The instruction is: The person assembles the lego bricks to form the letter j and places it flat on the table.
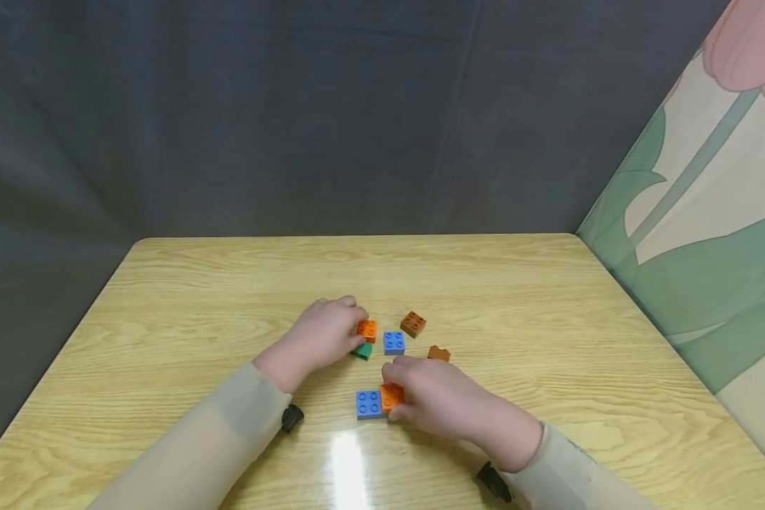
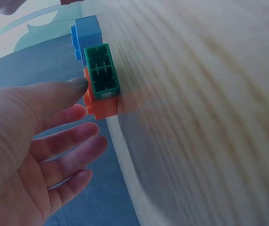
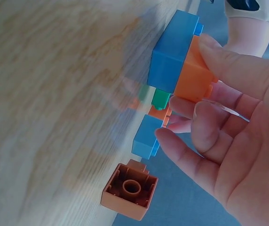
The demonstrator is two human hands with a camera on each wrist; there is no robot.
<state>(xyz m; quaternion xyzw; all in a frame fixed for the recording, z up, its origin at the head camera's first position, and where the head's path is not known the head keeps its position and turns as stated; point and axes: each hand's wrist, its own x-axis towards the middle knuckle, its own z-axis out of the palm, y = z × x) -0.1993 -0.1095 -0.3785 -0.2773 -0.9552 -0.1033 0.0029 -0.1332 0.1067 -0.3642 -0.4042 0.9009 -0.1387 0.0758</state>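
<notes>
My right hand (image 1: 443, 400) pinches an orange brick (image 1: 392, 397) between thumb and fingers. This brick sits on the right half of a longer blue brick (image 1: 368, 404), whose bare studs show on the left. My left hand (image 1: 321, 333) is beside another orange brick (image 1: 367, 331) and a green brick (image 1: 362, 350). In the left wrist view its fingers are loosely extended and the thumb tip reaches the orange brick (image 2: 105, 108); whether it presses there is unclear. The green brick (image 2: 102, 70) lies on its side, hollow underside showing.
A square blue brick (image 1: 394, 343) stands between the hands. Beyond it is a brown brick (image 1: 413, 324) with studs up. Another brown brick (image 1: 439, 353), partly hidden by my right hand, lies tipped, its hollow underside showing in the right wrist view. A dark curtain (image 1: 357, 120) hangs behind the wooden table (image 1: 229, 283).
</notes>
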